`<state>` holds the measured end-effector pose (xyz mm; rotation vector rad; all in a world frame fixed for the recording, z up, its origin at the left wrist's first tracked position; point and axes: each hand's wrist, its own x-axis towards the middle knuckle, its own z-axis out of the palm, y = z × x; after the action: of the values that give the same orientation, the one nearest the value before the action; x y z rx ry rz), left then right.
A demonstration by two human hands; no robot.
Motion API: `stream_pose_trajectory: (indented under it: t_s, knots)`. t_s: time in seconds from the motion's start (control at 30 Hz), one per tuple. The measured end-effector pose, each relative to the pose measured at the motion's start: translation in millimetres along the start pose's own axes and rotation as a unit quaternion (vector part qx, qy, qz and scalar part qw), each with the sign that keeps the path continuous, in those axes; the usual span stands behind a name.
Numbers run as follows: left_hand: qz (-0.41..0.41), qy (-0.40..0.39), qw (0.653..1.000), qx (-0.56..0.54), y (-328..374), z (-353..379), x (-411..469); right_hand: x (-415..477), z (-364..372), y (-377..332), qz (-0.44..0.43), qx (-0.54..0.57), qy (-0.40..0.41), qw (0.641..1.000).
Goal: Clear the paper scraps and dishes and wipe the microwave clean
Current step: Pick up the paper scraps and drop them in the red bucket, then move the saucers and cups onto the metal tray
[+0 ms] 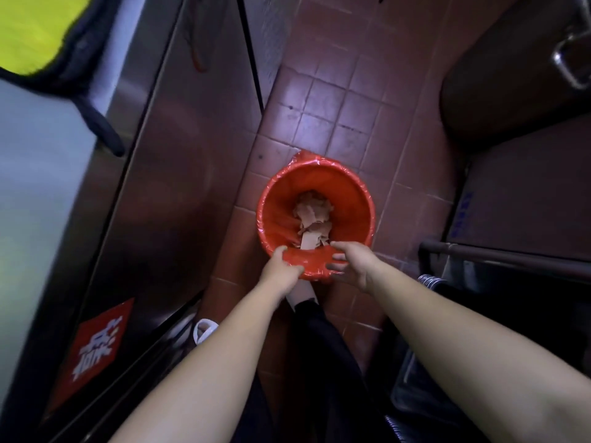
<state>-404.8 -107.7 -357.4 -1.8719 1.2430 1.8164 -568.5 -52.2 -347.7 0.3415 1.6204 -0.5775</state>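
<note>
Floor tiles [323,100], reddish, hold lined red bin [358,193] beside seemingly steel cabinet [179,139].

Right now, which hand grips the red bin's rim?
The left hand; its fingers curl over the rim of the red bin, while the right hand is open.

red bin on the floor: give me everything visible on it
The red bin is a round plastic bucket lined with a shiny red bag folded over its rim. It sits on the reddish tiled floor beside a steel cabinet front, with its opening facing the camera. Paper scraps lie piled at the bottom. The left hand grips the near rim, thumb over it. The right hand touches the same rim with spread fingers.
</note>
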Motion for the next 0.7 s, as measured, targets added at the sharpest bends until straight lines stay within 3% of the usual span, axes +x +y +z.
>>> stream_pose_trajectory:
  t_s: [0.2, 0.47, 0.7]
  knots:
    - [-0.014, -0.002, 0.999, -0.046, 0.8, -20.0, -106.4, -106.0, -0.4, 9.2, -0.049, -0.122, -0.032, 0.991]
    - [0.103, 0.034, 0.983, -0.149, 58.0, -92.4, -261.7, -249.2, 22.0, -10.5, -0.166, -0.034, -0.068, 0.983]
    - [0.195, 0.11, 0.941, -0.254, 29.6, -157.6, -363.8, -331.1, 64.9, -12.6, -0.251, -0.048, -0.116, 0.96]
